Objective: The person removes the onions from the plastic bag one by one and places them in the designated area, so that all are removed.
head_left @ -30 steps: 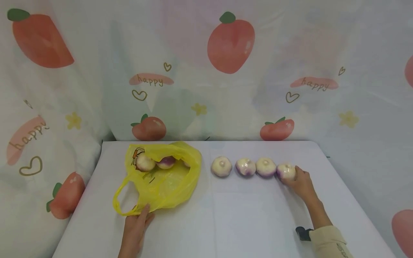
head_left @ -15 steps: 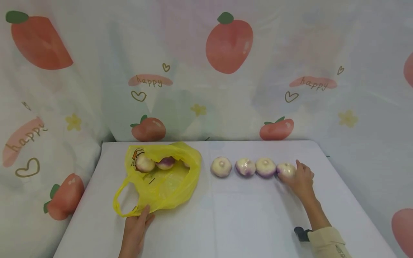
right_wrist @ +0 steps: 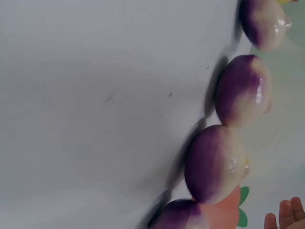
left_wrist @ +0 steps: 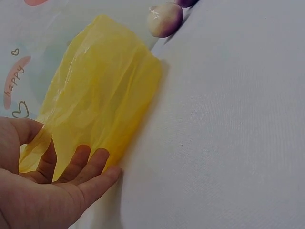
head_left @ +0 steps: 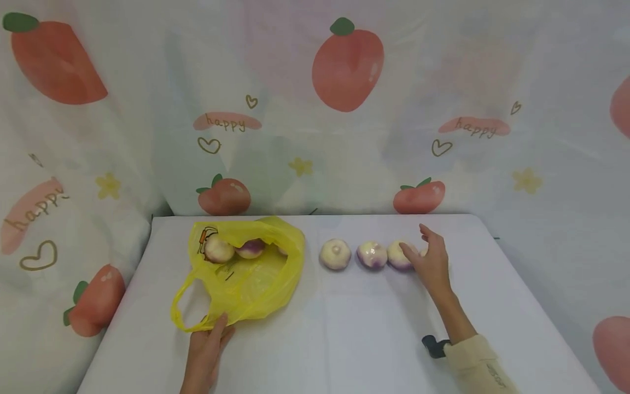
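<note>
My left hand [head_left: 208, 347] pinches the near edge of a yellow plastic bag [left_wrist: 102, 90] between thumb and index finger, its other fingers spread against the film. The bag lies on its side, mouth facing up, with a white turnip [head_left: 219, 249], a purple-topped turnip [head_left: 251, 249] and part of another inside. To the right, several purple-and-white turnips stand in a row, among them the leftmost turnip [head_left: 336, 254] and a glossy turnip [head_left: 372, 256]. Over the row's right end my right hand [head_left: 434, 268] hovers with fingers spread, holding nothing. It mostly hides the last turnip in the head view.
A white-covered table [head_left: 315, 350] carries everything. Behind and at the sides hangs a pale curtain [head_left: 285, 65] printed with peaches and hearts. The bag's looped handle [head_left: 179, 312] lies out to the left. A black strap piece [head_left: 435, 346] sticks out at the right wrist.
My right hand has let go of the rightmost turnip, lifted and moved left over the row. The left hand and the bag stay as they were.
</note>
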The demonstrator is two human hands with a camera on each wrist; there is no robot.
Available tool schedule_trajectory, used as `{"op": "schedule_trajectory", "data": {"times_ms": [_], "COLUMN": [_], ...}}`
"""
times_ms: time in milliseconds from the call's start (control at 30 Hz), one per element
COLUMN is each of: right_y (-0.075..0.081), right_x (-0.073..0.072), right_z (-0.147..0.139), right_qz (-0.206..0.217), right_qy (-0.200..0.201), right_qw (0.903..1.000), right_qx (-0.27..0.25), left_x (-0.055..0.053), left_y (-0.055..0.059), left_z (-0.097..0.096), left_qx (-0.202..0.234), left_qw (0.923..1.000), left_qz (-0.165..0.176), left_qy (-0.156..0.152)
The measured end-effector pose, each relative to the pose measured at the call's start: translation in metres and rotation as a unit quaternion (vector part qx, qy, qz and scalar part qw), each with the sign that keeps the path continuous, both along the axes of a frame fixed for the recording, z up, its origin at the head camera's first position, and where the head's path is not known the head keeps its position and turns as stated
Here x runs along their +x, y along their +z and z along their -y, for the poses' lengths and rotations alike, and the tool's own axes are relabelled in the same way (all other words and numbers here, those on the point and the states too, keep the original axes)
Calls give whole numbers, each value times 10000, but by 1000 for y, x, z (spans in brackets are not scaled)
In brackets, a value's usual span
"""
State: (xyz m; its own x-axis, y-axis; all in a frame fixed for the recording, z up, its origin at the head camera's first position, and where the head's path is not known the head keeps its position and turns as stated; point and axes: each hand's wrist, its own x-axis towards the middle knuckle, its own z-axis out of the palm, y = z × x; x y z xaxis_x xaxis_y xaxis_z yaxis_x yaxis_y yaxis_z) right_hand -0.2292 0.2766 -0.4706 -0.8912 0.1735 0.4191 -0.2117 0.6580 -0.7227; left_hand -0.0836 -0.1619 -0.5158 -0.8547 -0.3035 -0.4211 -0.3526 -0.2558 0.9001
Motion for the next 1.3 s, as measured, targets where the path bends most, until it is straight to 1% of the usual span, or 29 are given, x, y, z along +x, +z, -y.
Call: {"op": "schedule_trajectory", "data": {"times_ms": [67,200,333,400,633,833,900,1067,1133,1233,1300], "right_y": [4,13,21,23,23,30,33,34,33,33,33], "right_x": [-2,-4,-4,-4,-3,-1,1,3,5,7,8], "right_z": [13,36,59,70,110,146,157,187,198,213,221], "right_qz": [-59,10,253,329,336,571,632,534,553,693,687], "right_qy": [202,677,1276,1495,1981,2443,2572,2854,2977,3216,3283], "right_qw": [9998,9977,9915,9882,9795,9658,9617,9564,9529,9443,9414], "right_qx": [-62,-40,-26,-64,-128,-650,-700,-297,-152,31,347], "left_x": [0,0,1,1,3,2,2,0,1,2,2], "left_y": [0,1,1,1,2,2,1,0,1,3,4], "left_z": [0,1,1,1,2,2,1,0,0,0,0], "left_qx": [9,-1,-23,-21,-9,-20,-30,-104,-124,-143,-150], "left_qw": [10000,10000,9999,9999,9999,9999,10000,9999,9999,9999,9999], "left_qz": [-37,-82,-109,-121,-88,-64,-41,8,-3,-18,-54], "left_qy": [-22,-32,-20,-4,118,97,78,83,78,66,62]}}
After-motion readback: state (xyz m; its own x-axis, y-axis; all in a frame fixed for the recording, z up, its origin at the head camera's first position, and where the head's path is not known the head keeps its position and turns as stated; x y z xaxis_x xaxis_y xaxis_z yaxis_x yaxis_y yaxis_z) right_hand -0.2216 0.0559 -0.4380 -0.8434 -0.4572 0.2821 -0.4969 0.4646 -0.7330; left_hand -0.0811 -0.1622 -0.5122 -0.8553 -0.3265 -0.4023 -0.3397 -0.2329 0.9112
